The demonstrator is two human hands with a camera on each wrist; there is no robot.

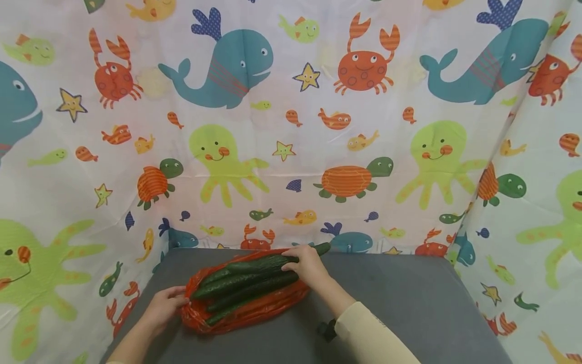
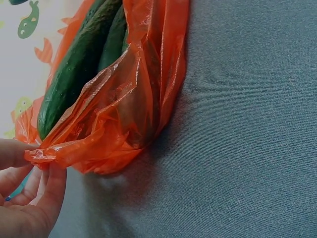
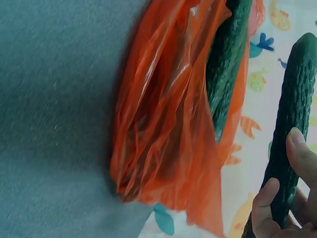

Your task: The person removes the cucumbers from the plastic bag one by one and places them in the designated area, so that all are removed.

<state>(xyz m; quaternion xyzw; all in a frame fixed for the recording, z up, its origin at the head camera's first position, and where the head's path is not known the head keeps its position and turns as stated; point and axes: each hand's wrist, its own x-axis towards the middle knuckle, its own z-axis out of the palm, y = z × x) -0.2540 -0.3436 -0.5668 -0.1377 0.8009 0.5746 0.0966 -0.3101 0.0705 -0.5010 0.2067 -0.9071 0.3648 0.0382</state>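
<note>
An orange plastic bag (image 1: 273, 302) lies on the grey surface, its top side gaping. Several dark green cucumbers (image 1: 236, 284) lie lengthwise inside. At the bag's left end my left hand (image 1: 164, 306) pinches a gathered edge of the film between thumb and fingers, as the left wrist view shows close up. My right hand (image 1: 309, 267) grips one cucumber (image 3: 292, 109) by its middle, thumb on one side and fingers curled round the other. In the right wrist view this cucumber is apart from the bag; in the head view its tip extends past the bag's right end.
The grey cloth-like surface (image 1: 391, 303) extends to the right of the bag. Around it hangs a white curtain (image 1: 282, 202) printed with sea animals, at the back and both sides. A small dark object (image 1: 326, 330) shows beside the right sleeve.
</note>
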